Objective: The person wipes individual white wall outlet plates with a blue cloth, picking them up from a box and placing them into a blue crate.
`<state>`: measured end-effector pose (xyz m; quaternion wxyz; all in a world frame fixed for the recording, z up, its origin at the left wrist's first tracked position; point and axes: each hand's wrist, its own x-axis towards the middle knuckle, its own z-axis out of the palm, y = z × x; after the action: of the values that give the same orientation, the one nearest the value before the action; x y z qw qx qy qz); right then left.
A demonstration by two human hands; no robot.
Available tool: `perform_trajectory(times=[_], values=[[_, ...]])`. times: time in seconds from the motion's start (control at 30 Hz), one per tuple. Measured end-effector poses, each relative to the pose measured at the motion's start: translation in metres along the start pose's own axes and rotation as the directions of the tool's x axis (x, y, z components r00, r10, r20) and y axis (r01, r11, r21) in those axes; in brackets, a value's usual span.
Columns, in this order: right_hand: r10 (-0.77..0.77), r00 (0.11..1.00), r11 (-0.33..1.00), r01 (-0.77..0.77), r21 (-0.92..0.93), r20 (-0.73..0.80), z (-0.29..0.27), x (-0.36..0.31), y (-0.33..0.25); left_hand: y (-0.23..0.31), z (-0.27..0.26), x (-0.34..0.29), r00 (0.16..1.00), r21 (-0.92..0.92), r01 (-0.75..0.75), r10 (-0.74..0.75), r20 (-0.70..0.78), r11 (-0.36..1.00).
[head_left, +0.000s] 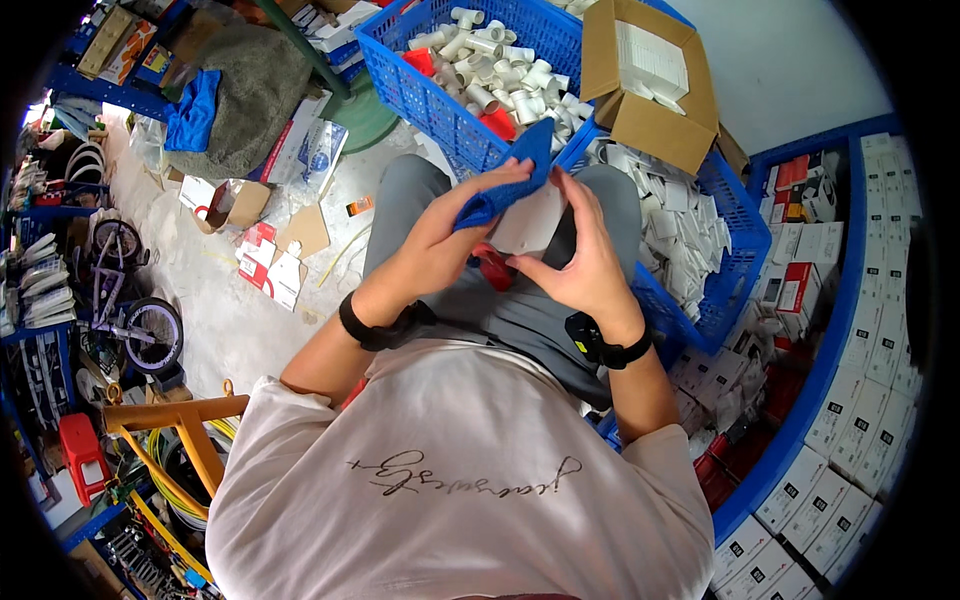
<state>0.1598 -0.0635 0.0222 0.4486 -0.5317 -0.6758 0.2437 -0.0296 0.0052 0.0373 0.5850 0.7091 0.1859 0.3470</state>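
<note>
My left hand (442,228) is closed around a folded blue cloth (507,188), which rests against a flat white plastic plate (528,224). Between the fingers and thumb of my right hand (592,262), the plate is gripped by its right edge. Both hands are above my lap, close together. Just below the plate, between my legs, shows a small red thing (492,268) whose kind I cannot make out. Part of the plate is covered by the cloth and my left fingers.
Ahead, a blue basket (400,88) holds white pipe fittings. To its right, an open cardboard box (655,136) of white plates sits over another blue basket (752,243) of white pieces. Boxed goods line a blue shelf (842,375) at right. Cardboard scraps and a bicycle (152,332) are left.
</note>
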Motion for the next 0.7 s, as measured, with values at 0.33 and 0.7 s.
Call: perform_trajectory(times=[0.33,0.7], values=[[-0.17,0.944,0.942,0.24,-0.235,0.284,-0.012,0.008,-0.015,-0.001,0.013,-0.014,0.936,-0.045,0.31,-0.313,-0.159,0.95],[-0.004,1.0,0.996,0.004,-0.095,0.009,0.013,-0.008,-0.017,-0.018,0.027,-0.021,0.895,-0.253,0.268,-0.337,-0.291,0.93]])
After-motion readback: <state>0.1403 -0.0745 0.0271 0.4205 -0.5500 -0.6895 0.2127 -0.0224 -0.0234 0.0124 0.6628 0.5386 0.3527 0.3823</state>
